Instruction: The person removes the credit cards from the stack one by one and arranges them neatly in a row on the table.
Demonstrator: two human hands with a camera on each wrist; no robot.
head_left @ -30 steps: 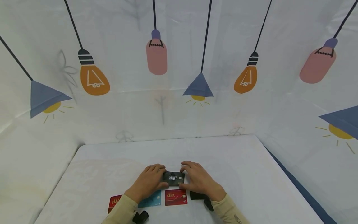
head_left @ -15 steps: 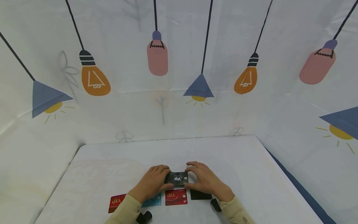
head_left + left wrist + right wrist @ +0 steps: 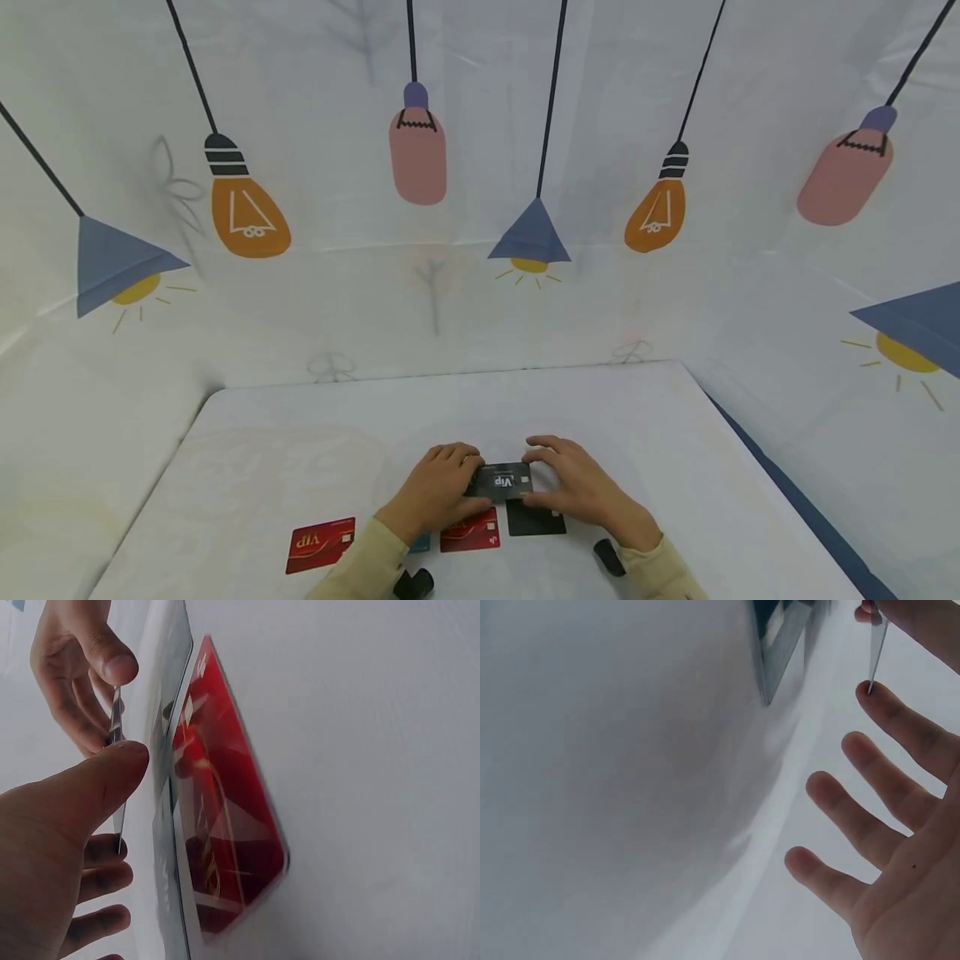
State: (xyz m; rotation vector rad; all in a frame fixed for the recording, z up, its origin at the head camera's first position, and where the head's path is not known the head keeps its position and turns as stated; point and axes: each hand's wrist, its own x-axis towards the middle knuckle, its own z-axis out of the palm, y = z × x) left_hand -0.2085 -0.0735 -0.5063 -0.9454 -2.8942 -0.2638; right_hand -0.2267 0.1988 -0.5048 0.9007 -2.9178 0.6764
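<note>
In the head view a dark VIP bank card (image 3: 504, 480) spans the gap between both hands, close over the row of cards. My left hand (image 3: 438, 487) grips its left end, thumb at the near edge and fingers at the far edge. My right hand (image 3: 581, 485) pinches the right end between thumb and index finger. The right wrist view shows the other right-hand fingers (image 3: 855, 817) spread apart. Below the hands lie a red card (image 3: 474, 533) and a black card (image 3: 536, 520). A teal card (image 3: 421, 543) is mostly hidden by the left hand.
Another red card (image 3: 320, 545) lies at the left end of the row. Black wrist-worn devices (image 3: 414, 583) show near both sleeves. The white tabletop (image 3: 300, 450) meets a printed cloth wall (image 3: 360, 308) at the back.
Both hands have moved right with the dark card, from above the teal and red cards to above the red and black ones. The left-end red card is now fully uncovered.
</note>
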